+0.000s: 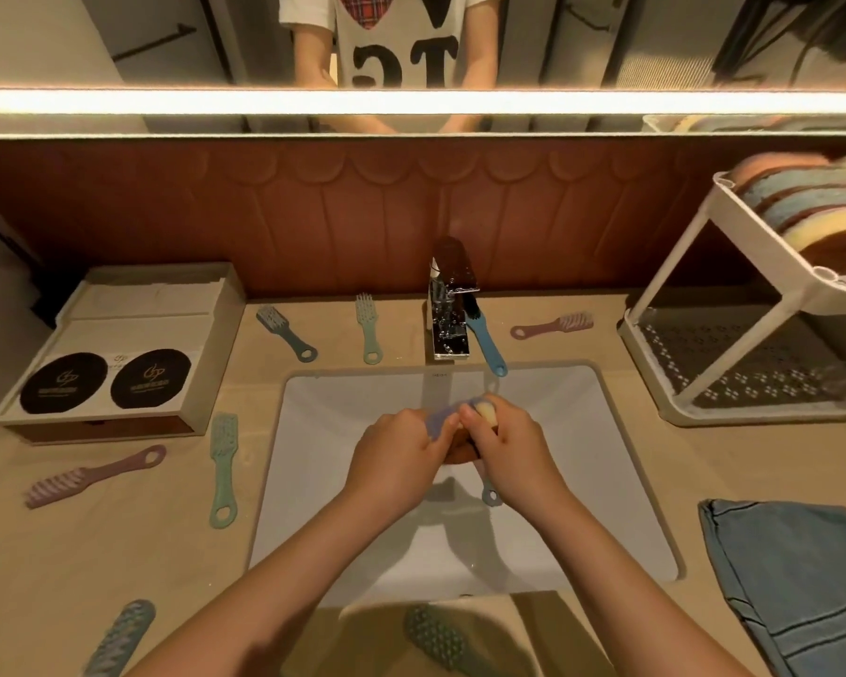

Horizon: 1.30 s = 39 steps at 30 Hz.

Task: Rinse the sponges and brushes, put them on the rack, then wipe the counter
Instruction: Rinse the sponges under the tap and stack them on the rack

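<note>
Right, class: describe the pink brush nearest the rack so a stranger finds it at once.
Start at the faucet behind the sink. Right of it, before the white rack, the pink brush lies on the counter. Its neighbour beside the faucet is the blue brush.

left grip (401, 452) + right grip (506, 447) hold sponge (485, 412) | over sink (343, 408)

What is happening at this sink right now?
A person holds a sponge with the left hand and the right hand over the sink, in front of the faucet. Other sponges already sit on the top tier of the rack. Several brushes lie on the counter, and a blue cloth lies at the right.
</note>
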Motion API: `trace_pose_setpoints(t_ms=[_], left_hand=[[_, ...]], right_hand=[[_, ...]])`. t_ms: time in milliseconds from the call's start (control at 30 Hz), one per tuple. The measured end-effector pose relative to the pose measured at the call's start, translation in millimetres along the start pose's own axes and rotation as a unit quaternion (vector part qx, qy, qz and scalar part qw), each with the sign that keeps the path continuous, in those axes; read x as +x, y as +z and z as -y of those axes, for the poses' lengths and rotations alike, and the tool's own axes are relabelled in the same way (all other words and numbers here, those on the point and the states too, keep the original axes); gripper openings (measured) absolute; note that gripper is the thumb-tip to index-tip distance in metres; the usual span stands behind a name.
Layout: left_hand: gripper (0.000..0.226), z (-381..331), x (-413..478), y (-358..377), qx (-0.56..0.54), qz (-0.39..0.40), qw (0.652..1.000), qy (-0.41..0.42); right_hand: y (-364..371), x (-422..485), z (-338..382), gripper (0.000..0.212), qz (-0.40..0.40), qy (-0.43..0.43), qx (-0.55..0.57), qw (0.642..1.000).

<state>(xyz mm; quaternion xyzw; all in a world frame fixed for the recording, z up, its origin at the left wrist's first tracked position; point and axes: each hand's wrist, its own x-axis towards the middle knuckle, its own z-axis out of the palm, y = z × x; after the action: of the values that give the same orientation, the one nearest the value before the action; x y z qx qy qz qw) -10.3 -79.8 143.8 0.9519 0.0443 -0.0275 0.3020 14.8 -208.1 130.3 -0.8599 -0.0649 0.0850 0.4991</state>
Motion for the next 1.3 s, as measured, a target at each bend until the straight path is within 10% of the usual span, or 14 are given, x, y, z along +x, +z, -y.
trace_pose_setpoints(t_ms=[300,433,667,1100,1300], left_hand=[[0.052,-24.6,-5.7,19.2,0.202,-0.068,0.977,0.007],[0.046,-43.5,2.0,17.9,-0.025,-0.038,0.995,-0.086],[0.037,-90.0,3.6,17.9,-0.348,0.03,0.928,-0.127],[0.033,-208.1,20.4,13.9,-0.33,-0.046,0.943,-0.001],[0.044,-262.8,47.9,25.2,-0.237,-0.089,0.961,0.114]], right_hand=[[-14.1,6.5,-20.4,0.027,0.015,0.003,0.04,0.999],[-46.6,8.2,-31.5,0.017,0.075,0.041,0.124,0.989],[-116.6,7.6,-34.7,0.039,0.075,0.032,0.128,0.988],[-248.0,12.1,-18.8,0.047,-0.027,-0.206,0.003,0.978],[-299.1,18.8,-25.4,0.049,-0.081,-0.175,0.073,0.979]])
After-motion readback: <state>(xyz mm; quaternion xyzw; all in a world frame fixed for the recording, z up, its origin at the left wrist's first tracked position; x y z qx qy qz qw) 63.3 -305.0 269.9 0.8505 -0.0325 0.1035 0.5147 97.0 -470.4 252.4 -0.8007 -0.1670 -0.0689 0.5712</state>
